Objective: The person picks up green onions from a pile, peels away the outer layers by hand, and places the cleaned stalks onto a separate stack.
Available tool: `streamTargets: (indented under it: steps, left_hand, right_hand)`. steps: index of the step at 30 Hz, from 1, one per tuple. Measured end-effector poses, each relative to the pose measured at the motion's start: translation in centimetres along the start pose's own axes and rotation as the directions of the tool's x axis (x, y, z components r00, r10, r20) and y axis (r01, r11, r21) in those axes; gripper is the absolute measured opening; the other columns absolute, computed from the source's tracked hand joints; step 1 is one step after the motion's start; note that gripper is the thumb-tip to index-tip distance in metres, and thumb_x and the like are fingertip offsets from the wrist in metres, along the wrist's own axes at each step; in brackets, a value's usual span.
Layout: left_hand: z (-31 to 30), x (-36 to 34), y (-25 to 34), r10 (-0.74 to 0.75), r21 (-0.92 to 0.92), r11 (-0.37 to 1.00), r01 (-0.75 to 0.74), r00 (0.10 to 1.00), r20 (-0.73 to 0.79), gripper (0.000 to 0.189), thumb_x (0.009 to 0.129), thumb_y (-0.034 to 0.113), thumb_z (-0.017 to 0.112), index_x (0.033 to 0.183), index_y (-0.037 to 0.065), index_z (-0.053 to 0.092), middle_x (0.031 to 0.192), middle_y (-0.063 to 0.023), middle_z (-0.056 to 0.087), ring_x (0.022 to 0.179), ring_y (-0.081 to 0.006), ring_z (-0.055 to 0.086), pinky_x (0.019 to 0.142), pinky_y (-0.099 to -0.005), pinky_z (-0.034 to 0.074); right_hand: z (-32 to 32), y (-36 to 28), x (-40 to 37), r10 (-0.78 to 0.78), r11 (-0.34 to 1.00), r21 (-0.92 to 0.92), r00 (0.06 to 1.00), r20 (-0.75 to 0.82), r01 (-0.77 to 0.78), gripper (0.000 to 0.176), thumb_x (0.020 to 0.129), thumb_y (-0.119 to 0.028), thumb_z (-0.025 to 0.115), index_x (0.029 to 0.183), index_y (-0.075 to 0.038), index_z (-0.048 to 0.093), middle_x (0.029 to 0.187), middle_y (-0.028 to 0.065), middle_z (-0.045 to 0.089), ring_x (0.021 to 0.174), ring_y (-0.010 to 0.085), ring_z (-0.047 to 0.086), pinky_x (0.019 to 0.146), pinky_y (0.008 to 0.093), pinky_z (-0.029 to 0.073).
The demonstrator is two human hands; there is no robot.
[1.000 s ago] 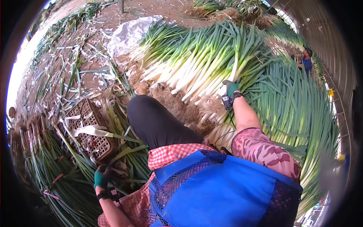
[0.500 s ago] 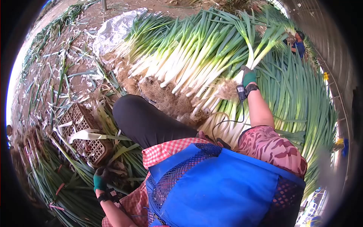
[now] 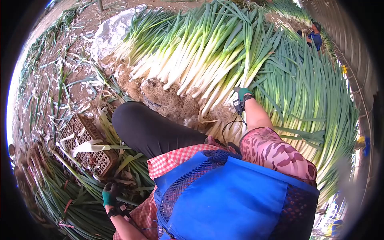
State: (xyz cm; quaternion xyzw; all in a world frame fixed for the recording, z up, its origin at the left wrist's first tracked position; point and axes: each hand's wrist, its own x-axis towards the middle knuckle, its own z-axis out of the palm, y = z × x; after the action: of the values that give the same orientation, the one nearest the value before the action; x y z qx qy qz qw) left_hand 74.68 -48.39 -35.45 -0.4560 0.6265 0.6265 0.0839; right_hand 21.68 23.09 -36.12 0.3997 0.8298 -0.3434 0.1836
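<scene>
My right hand (image 3: pixel 242 94), in a green and grey glove, is closed around the white shanks of a few long green onions (image 3: pixel 247 64). They lie against the top of a wide pile of green onions (image 3: pixel 192 56), roots toward me and green leaves pointing away. A small black device is strapped at the right wrist, with a cable hanging from it. Low on the left, my left hand (image 3: pixel 109 193), gloved alike, has its fingers curled beside loose leaves and the crate. What those dark fingertips hold, if anything, cannot be made out.
A brown plastic crate (image 3: pixel 90 150) with peeled leaves on it stands left of my knee. Tied bundles of green onions (image 3: pixel 64 204) lie at lower left. Silvery sheeting (image 3: pixel 114 32) is at the back. Another person (image 3: pixel 315 38) is at far right.
My right hand has come down and left, bringing the held green onions from above the pile onto it. My left hand has shifted slightly downward in view, its fingers still curled.
</scene>
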Motion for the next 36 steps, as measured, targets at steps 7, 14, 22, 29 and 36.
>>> streamTargets:
  steps: [7, 14, 22, 29, 36]
  left_hand:
    - [0.1, 0.0, -0.2, -0.074, -0.065, 0.995, 0.073, 0.997, -0.011, 0.025, 0.087, 0.009, 0.066, 0.109, -0.001, 0.060, 0.095, -0.0091, 0.066, 0.080, -0.0196, 0.066, 0.071, -0.0312, 0.057]
    - [-1.0, 1.3, -2.0, -0.015, -0.041, 0.999, 0.015, 1.000, -0.010, 0.024, 0.088, 0.011, 0.065, 0.108, 0.000, 0.061, 0.094, -0.0070, 0.066, 0.074, -0.0155, 0.063, 0.066, -0.0288, 0.054]
    - [0.9, 0.3, 7.1, 0.381, -0.105, 0.903, -0.415, 0.891, -0.247, 0.029, 0.091, 0.012, 0.064, 0.117, 0.000, 0.061, 0.098, -0.0028, 0.065, 0.082, -0.0099, 0.060, 0.073, -0.0237, 0.049]
    - [11.6, -6.2, 26.0, 0.574, -0.096, 0.803, -0.589, 0.806, -0.143, 0.032, 0.094, 0.012, 0.059, 0.121, -0.004, 0.059, 0.110, -0.0093, 0.064, 0.100, -0.0138, 0.060, 0.086, -0.0265, 0.048]
    - [16.6, -4.7, 29.9, 0.599, -0.769, 0.559, -0.308, 0.792, 0.118, 0.045, 0.103, 0.030, 0.040, 0.135, -0.002, 0.041, 0.123, -0.0181, 0.058, 0.113, -0.0270, 0.059, 0.097, -0.0372, 0.048]
  right_hand:
    - [0.0, -0.3, -4.6, -0.062, 0.988, 0.138, 0.998, -0.026, 0.065, 0.076, 0.079, -0.052, 0.069, 0.130, 0.000, 0.053, 0.127, 0.0207, 0.056, 0.100, 0.0297, 0.058, 0.090, 0.0416, 0.046]
    - [0.0, 0.5, 0.5, -0.220, 0.961, 0.078, 0.907, -0.359, 0.264, 0.059, 0.085, -0.047, 0.063, 0.124, -0.003, 0.057, 0.105, 0.0174, 0.064, 0.090, 0.0271, 0.060, 0.080, 0.0414, 0.047]
    - [3.0, -4.8, -12.6, -0.621, 0.091, 0.941, 0.758, -0.202, 0.325, 0.031, 0.089, -0.026, 0.063, 0.111, -0.005, 0.059, 0.090, 0.0062, 0.061, 0.085, 0.0159, 0.055, 0.075, 0.0311, 0.046]
    - [6.5, -9.0, -32.9, -0.884, 0.417, 0.426, 0.467, -0.014, 0.803, 0.017, 0.094, -0.015, 0.060, 0.103, -0.001, 0.060, 0.072, 0.0006, 0.059, 0.063, 0.0069, 0.053, 0.057, 0.0243, 0.045]
    - [7.6, -5.4, -37.6, -0.764, 0.247, 0.197, 0.066, 0.641, 0.949, 0.024, 0.092, -0.028, 0.062, 0.087, -0.004, 0.063, 0.056, 0.0056, 0.055, 0.049, 0.0167, 0.055, 0.045, 0.0327, 0.040]
